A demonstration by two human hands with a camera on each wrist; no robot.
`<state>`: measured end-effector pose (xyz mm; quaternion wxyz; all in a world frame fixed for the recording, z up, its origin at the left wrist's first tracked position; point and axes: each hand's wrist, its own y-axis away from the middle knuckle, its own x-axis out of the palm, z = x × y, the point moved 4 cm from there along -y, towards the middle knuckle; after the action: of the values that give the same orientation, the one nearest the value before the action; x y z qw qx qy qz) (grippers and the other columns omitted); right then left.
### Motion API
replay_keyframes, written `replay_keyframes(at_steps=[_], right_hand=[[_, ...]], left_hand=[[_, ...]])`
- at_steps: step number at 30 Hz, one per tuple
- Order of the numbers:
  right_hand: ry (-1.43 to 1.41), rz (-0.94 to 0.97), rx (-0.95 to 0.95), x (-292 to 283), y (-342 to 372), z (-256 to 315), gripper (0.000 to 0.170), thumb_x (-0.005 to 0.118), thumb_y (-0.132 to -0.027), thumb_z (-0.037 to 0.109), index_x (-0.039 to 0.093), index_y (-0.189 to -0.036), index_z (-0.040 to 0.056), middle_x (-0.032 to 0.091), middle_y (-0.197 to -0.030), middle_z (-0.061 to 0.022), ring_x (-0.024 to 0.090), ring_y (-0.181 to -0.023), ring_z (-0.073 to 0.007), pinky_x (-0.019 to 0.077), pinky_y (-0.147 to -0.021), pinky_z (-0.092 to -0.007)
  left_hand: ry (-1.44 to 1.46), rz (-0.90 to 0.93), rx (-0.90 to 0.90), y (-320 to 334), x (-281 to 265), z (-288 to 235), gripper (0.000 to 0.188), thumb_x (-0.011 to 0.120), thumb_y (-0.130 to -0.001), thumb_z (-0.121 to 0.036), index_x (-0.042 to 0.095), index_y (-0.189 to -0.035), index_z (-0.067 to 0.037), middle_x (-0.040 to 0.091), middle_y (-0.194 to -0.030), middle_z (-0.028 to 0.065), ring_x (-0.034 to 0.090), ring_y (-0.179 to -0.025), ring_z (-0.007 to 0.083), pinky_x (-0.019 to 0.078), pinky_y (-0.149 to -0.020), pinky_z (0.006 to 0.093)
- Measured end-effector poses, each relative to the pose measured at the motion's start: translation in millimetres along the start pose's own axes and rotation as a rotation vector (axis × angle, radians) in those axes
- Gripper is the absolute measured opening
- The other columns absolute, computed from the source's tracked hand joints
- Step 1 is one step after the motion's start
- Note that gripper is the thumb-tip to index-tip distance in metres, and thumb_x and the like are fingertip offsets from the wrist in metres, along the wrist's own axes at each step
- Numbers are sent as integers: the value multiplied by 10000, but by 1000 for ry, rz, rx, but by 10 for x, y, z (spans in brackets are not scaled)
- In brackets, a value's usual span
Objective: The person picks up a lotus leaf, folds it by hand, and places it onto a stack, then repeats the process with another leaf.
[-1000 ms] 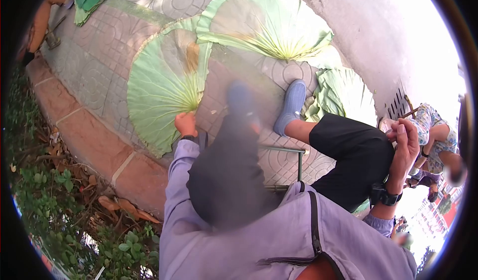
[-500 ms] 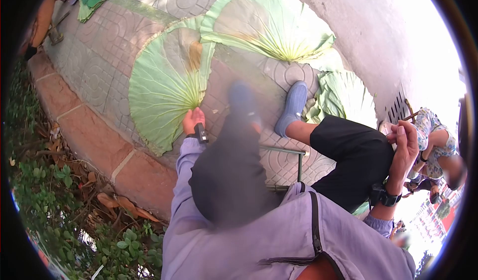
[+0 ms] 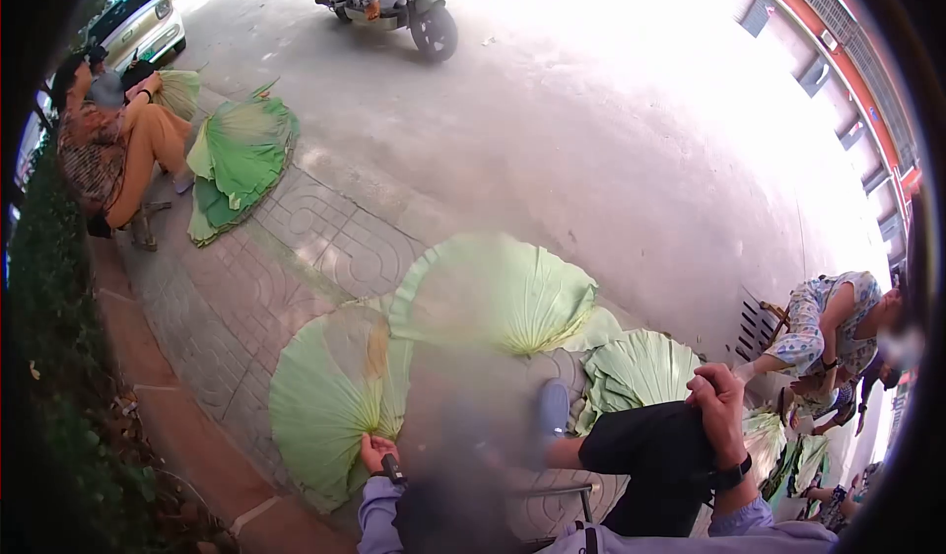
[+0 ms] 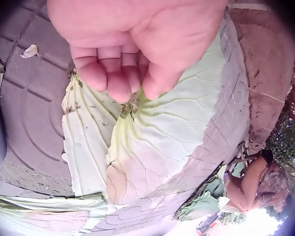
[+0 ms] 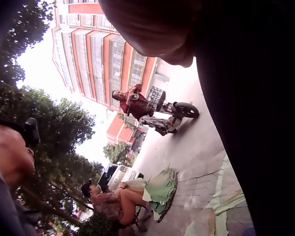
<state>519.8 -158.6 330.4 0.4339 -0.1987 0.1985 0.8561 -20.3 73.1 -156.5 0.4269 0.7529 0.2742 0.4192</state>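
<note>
Left hand (image 3: 379, 452) down at the lotus-like leaf (image 3: 320, 406) – fingertips and thumb pinching it right where the veins gather – and that leaf lies on the paving (image 3: 246, 317) at the person's left. Look at the edges: the outer rim bows toward the red curb (image 3: 168, 426), a strip of paving giving room between them, while the top corner comes right up against a second leaf (image 3: 537, 288) (touching or overlapping, hard to say which). On the other side, more paving runs across to the blue shoe (image 3: 554, 408), part of it behind a blurred leg. Ahead, a good stretch separates it from the leaf stack (image 3: 241, 155) by a seated person (image 3: 148, 150), and the road (image 3: 591, 130) opens wide beyond. Now the direction: the gathered point faces the person's legs, veins fan out away and leftward, and the long axis runs up and down in the head view, roughly along the curb. Over on the right, the right hand (image 3: 719, 401) rests at the knee (image 3: 660, 446), fingers loosely curled.
</note>
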Motion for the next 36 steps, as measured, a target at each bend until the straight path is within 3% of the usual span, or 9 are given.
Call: replay_keyframes(at_steps=[1, 4, 7, 16, 23, 28, 32, 35, 36], right_hand=[[-11, -2, -7, -9, 3, -40, 137, 643, -962, 90, 644, -1061, -4, 642, -850, -28, 622, -690, -98, 503, -652, -247], [-23, 0, -48, -39, -21, -132, 136, 638, -961, 91, 644, -1057, -4, 645, -852, -29, 625, -680, -100, 507, -646, -250], [-45, 0, -69, -47, 29, -70, 121, 639, -963, 86, 642, -1029, -15, 629, -847, -26, 613, -694, -100, 508, -659, -261], [-78, 0, -153, -172, 148, -99, 126, 646, -961, 107, 639, -986, -16, 627, -777, -41, 611, -689, -116, 520, -652, -284], [-72, -41, -272, -234, 153, -355, 163, 663, -945, 146, 655, -982, -12, 635, -716, -84, 617, -664, -155, 499, -629, -319], [-75, -53, -281, -295, 181, -421, 174, 663, -940, 151, 660, -982, -18, 657, -735, -110, 630, -670, -180, 509, -645, -333], [-75, -55, -298, -346, 160, -500, 178, 646, -963, 143, 650, -1007, -30, 635, -750, -59, 627, -672, -132, 523, -634, -297], [-103, -81, -273, -384, 177, -515, 180, 655, -940, 149, 655, -977, -27, 660, -732, -115, 640, -668, -185, 517, -649, -336], [-105, -85, -271, -397, 170, -531, 176, 656, -939, 147, 654, -976, -25, 658, -728, -110, 638, -665, -180, 516, -644, -334]], left_hand=[[-79, 78, 27, 19, 32, -44, 224, 685, -991, -350, 601, -989, -143, 636, -830, -20, 613, -717, 112, 541, -612, 288], [-129, -19, 107, 194, 284, -207, 300, 693, -970, -354, 592, -1090, -98, 650, -1040, 28, 647, -911, 169, 573, -743, 341], [-14, 140, 136, 343, 592, -452, 362, 682, -953, -317, 564, -1176, -58, 610, -1224, 76, 630, -1079, 244, 570, -882, 401], [-126, 494, 287, 1654, 1970, -1106, 160, 658, -916, -171, 631, -1000, -38, 701, -978, 108, 673, -1024, 307, 550, -969, 479], [-250, 765, 218, 3046, 2997, -656, 214, 643, -930, -150, 602, -1067, 10, 649, -1160, 150, 624, -1144, 352, 512, -1058, 512], [-260, 994, 108, 3992, 3571, -30, 180, 647, -950, -153, 621, -1041, 1, 676, -1147, 148, 639, -1159, 313, 524, -1050, 490], [-230, 1161, -30, 4374, 3759, 639, 199, 640, -958, -159, 611, -1076, -1, 651, -1208, 140, 612, -1192, 311, 494, -1080, 506], [-252, 1196, -141, 4512, 3721, 1121, 191, 637, -958, -156, 610, -1069, -3, 644, -1213, 137, 610, -1183, 311, 498, -1065, 508], [-371, 1218, -6, 4484, 3672, 1233, 190, 635, -958, -152, 610, -1070, -2, 645, -1206, 137, 612, -1173, 311, 499, -1060, 508]])
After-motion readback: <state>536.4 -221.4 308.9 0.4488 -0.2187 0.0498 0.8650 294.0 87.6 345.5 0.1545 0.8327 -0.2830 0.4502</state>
